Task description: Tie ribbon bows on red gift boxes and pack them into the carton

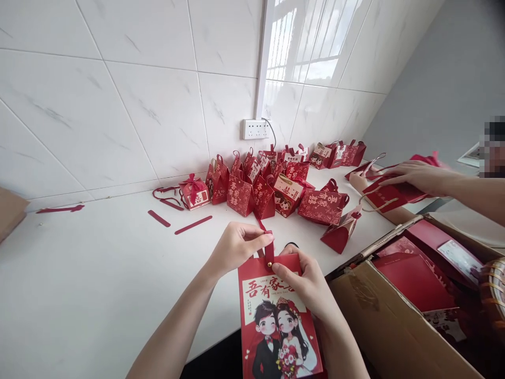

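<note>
A red gift box point(281, 331) with a cartoon bride and groom stands upright in front of me, near the table's front edge. My left hand point(240, 245) pinches the top of its dark red strap point(269, 247) between thumb and fingers. Around the box's upper right edge, my right hand point(305, 279) is closed, its thumb beside the small gold stud at the strap's base. Loose red strips point(193, 225) lie on the white table point(118, 295) to the left, near a small box with a red bow point(194, 192).
Many finished red boxes point(240, 195) stand along the tiled wall below a power strip point(256, 129). At the right, another person's hand point(418, 176) is over red bags, above an open cardboard carton point(379, 316) holding red packaging. A brown box point(10, 210) is at the far left.
</note>
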Available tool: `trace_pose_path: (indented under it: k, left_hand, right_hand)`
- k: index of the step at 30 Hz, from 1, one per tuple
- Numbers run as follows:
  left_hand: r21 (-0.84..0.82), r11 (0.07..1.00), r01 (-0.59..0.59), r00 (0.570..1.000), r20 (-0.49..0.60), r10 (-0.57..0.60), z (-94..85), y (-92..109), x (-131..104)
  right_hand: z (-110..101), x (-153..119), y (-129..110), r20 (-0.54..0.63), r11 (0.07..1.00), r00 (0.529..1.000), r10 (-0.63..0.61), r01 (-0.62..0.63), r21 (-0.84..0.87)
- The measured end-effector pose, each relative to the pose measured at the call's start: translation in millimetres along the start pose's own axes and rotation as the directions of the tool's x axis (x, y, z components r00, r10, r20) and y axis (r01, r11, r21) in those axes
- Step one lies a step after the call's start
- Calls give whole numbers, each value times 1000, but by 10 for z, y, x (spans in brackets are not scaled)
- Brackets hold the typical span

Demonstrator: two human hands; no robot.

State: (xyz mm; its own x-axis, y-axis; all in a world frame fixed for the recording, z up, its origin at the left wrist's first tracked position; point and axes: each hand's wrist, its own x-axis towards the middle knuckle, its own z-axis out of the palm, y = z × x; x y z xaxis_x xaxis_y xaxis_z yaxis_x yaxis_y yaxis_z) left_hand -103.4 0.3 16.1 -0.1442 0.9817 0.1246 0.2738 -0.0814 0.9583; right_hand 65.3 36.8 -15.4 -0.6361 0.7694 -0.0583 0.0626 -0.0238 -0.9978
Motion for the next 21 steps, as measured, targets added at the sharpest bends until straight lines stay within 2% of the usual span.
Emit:
trace_pose_path:
  k: [2,5,9,12,16,21]
  left_hand:
    - [-54,998,28,1000,3,-27,-22,-19,26]
    - [-103,993,53,994,96,-43,-89,-44,60]
    - [128,992,2,975,218,-30,-189,-28,61]
    - [208,978,-2,980,194,-39,-221,11,45]
    - [201,980,-4,993,120,-20,-211,49,34]
    - [135,991,-15,991,132,-3,-192,59,39]
  right_hand:
    - [3,25,-11,-12,1000,1000,-11,11,-20]
    - [18,80,-14,-62,999,998,-14,11,-47]
    - [51,159,-28,-124,996,991,-49,39,-81]
    - [79,195,-60,-147,998,988,-53,45,-53]
    - [99,207,-93,-155,998,987,-52,55,10]
    - [91,201,-97,-206,998,976,-68,67,-10]
